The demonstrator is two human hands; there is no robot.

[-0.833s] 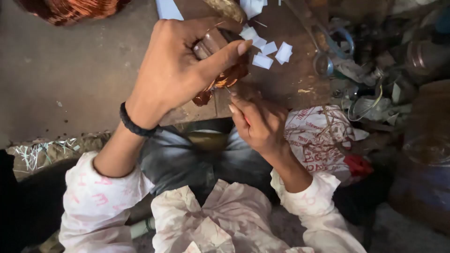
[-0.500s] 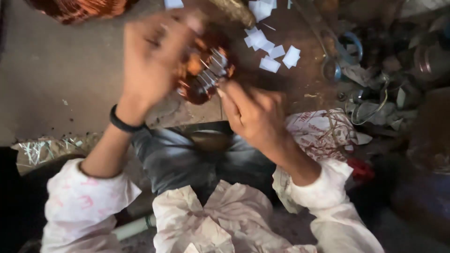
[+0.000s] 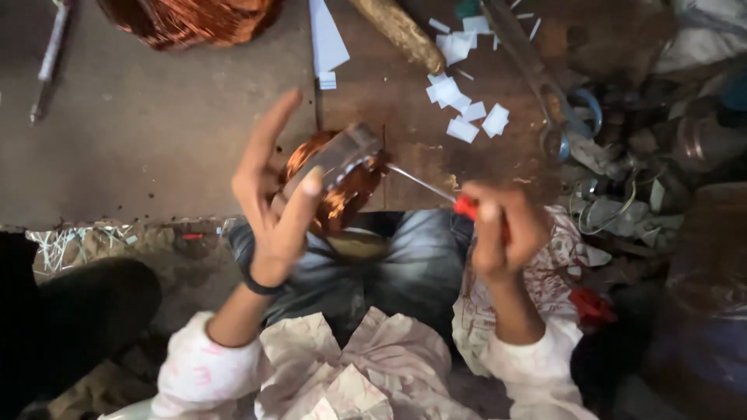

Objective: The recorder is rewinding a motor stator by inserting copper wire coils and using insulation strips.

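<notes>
Cluttered workshop: copper coil (image 3: 191, 19), scissors (image 3: 545, 85)

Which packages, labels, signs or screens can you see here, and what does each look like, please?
Printed bag or wrapper: under the right hand, crumpled, whitish with red print.
Paper slips: blank small white squares scattered on the brown board.
No signs or screens.

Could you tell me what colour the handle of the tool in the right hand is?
Red; the tool handle shows best in the head view.
</notes>
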